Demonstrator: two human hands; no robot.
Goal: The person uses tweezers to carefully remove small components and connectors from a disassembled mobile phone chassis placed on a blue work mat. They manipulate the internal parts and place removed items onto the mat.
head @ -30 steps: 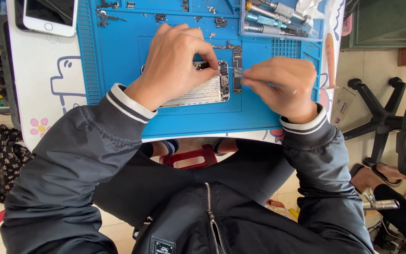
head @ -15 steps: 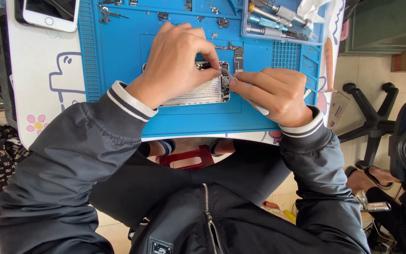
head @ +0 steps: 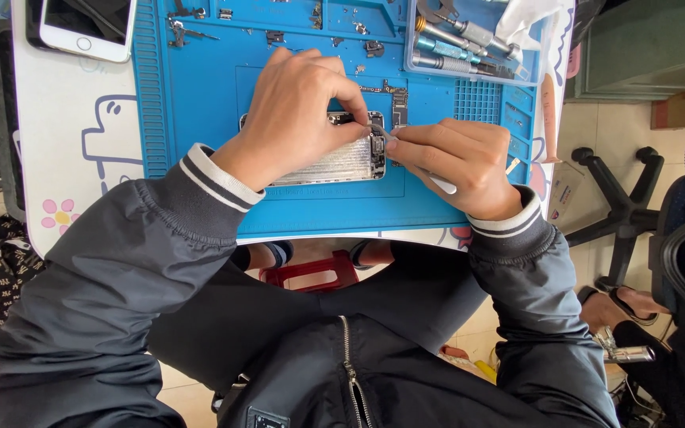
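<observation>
Item: opened phone shell (head: pixel 334 162), silver, lying flat at the middle of the blue work mat (head: pixel 192 103) on the tabletop (head: pixel 57 158), its camera end pointing right.

Left hand (head: pixel 299 119): pressing down over the shell, fingers pinching at its far right corner; grip closed on the shell's edge.

Right hand (head: pixel 457 162): resting just right of the shell, fingers clamped together on a thin tool (head: pixel 438 181) with a pale handle, its tip touching the shell's right end where the left fingertips are meeting it.

Change: compared with a second ago, the right hand is sitting closer in, its knuckles now beside the shell and the tool's shaft mostly hidden under the fingers; before, the tool was lying more exposed across the hand. The left hand is staying where it was. Judged, the work is narrowing onto one small part at the shell's right end.

Surroundings: clear tray of screwdrivers (head: pixel 469 40) at the far right of the mat; small loose parts (head: pixel 394 99) just beyond the shell; white phone (head: pixel 89 28) at far left, off the mat; office chair base (head: pixel 620 190) on the floor to the right.
</observation>
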